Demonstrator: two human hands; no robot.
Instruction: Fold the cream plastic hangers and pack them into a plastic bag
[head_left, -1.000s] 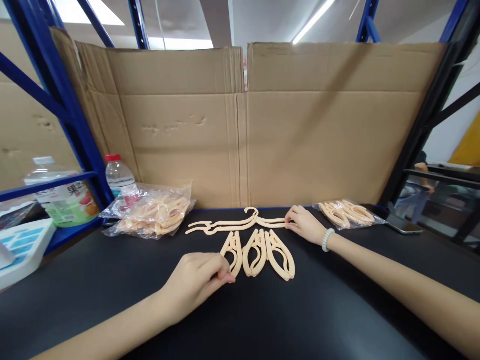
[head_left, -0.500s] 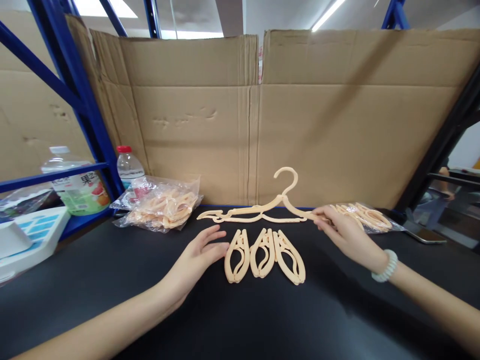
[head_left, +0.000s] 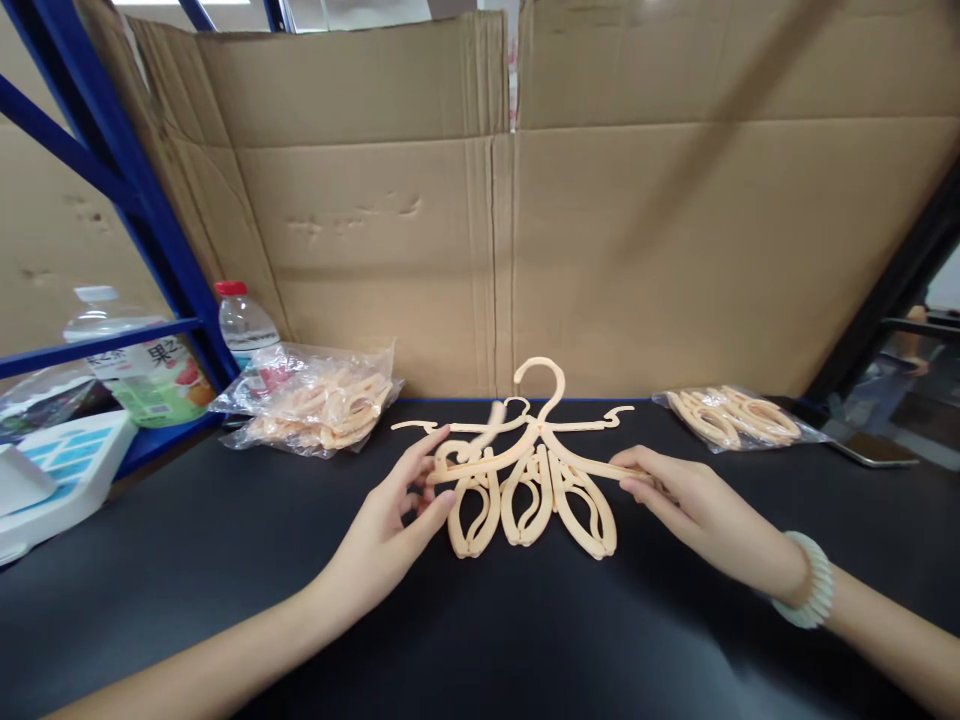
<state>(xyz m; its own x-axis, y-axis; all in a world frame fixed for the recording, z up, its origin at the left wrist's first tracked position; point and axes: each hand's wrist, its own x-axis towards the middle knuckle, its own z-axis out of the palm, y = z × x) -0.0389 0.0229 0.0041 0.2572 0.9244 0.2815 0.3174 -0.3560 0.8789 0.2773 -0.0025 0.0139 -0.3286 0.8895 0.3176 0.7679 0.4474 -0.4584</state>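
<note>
Hanger [head_left: 539, 432], partly unfolded, pinched in left hand [head_left: 394, 515] and right hand [head_left: 697, 505]; spread hanger [head_left: 581, 427] behind; three folded hangers [head_left: 520, 537] unopened.

one beige hanger [head_left: 568, 450] is unfolded and held at both arm ends, hook uppermost and opening left; a blurred bar juts upward from its left side. a second unfolded beige hanger [head_left: 581, 427] lies behind it, arms spread. three folded beige hangers [head_left: 523, 538] lie side by side, upper ends partly covered.
</note>
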